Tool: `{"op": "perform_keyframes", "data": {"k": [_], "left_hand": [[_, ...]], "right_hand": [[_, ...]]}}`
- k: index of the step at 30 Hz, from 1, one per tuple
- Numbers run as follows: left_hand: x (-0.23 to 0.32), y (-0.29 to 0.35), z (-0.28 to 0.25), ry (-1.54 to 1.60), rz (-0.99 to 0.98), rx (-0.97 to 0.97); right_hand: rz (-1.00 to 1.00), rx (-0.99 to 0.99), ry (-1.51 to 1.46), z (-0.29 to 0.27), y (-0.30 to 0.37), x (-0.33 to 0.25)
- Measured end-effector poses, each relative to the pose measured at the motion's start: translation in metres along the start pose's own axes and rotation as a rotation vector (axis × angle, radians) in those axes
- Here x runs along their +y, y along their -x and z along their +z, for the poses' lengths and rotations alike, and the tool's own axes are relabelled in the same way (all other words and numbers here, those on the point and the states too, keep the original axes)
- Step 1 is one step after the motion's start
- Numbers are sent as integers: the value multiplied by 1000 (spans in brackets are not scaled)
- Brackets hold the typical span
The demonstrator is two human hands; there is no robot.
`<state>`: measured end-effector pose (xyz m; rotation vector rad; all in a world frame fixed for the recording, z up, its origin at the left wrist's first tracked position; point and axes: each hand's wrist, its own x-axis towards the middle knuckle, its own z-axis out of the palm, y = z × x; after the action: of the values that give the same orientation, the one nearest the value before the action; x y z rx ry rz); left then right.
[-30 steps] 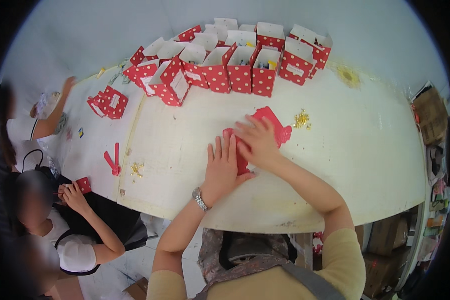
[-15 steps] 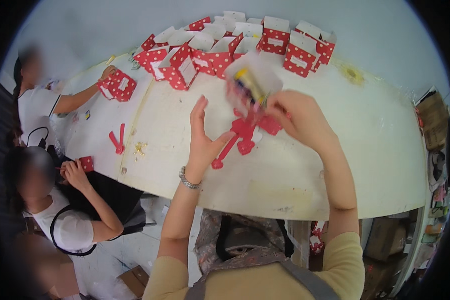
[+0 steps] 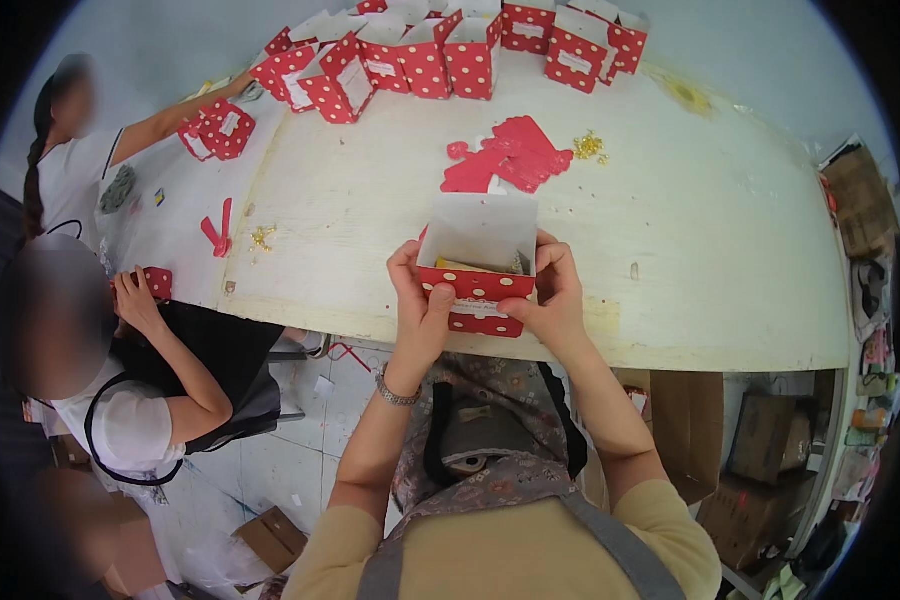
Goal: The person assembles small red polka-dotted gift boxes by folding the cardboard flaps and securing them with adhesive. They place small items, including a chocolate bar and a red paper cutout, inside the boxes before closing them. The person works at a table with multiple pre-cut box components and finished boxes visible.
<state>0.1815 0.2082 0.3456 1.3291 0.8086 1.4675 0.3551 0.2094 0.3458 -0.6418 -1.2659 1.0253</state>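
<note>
Between my two hands, at the table's near edge, is a red gift box (image 3: 475,290) with white dots, its white-lined lid flap standing up. Something yellow and a bit of greenish filling show inside it. My left hand (image 3: 423,303) grips the box's left side, thumb on the front. On the right side, my right hand (image 3: 555,300) holds it the same way, thumb near the pale label. Beyond the box lie flat red cut-out pieces (image 3: 520,155) in a loose pile, beside a small heap of gold fasteners (image 3: 590,148).
Several open dotted boxes (image 3: 425,60) crowd the far edge. At left, one person reaches over the table near a dotted box (image 3: 225,130); another, seated, holds a small red box (image 3: 157,282). Red strips (image 3: 218,228) lie near gold bits (image 3: 262,238). Cartons (image 3: 770,440) stand under the right side.
The box, tilted and blurred over the red pieces in my right hand, is now upright near me. My left hand, earlier open, has closed on it. My view has shifted.
</note>
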Motion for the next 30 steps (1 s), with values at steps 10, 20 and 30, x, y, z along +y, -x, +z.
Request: {"op": "perform_keyframes", "data": {"k": [10, 20, 30], "left_hand": [[-4, 14, 7, 64, 99, 94], [14, -6, 24, 17, -300, 198], [30, -15, 23, 139, -528, 96]], "right_hand": [[13, 168, 197, 1, 23, -6], [171, 331, -21, 10, 10, -7], [418, 211, -143, 9, 7, -13]]}}
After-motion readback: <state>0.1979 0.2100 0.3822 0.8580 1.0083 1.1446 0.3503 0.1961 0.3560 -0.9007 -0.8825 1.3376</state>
